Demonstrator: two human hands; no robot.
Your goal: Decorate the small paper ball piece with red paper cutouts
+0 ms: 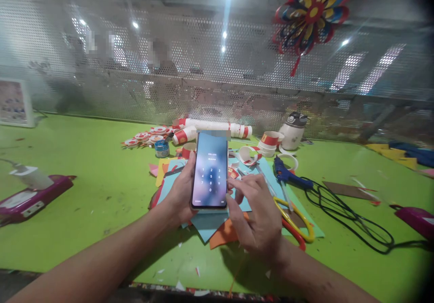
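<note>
A smartphone (210, 172) is upright in my left hand (181, 192), whose fingers wrap its left side and back. Its lit screen displays a number keypad with a row of dots above. My right hand (256, 208) is at the phone's right edge, index finger stretched toward the keypad and thumb apart, with nothing held. Whether a fingertip touches the glass, I cannot tell. Beneath both hands lie blue paper sheets (205, 224) and an orange sheet (225, 234). Scissors with yellow and red handles (307, 235) rest just right of my right hand.
A blue glue gun (288, 174) trails a black cord (352, 221) across the green table (111, 244). Paper cups (267, 142), a small blue jar (162, 148) and a white bottle (293, 131) stand behind. Purple power strips (37, 201) lie at both sides. A paper flower (313, 13) hangs above.
</note>
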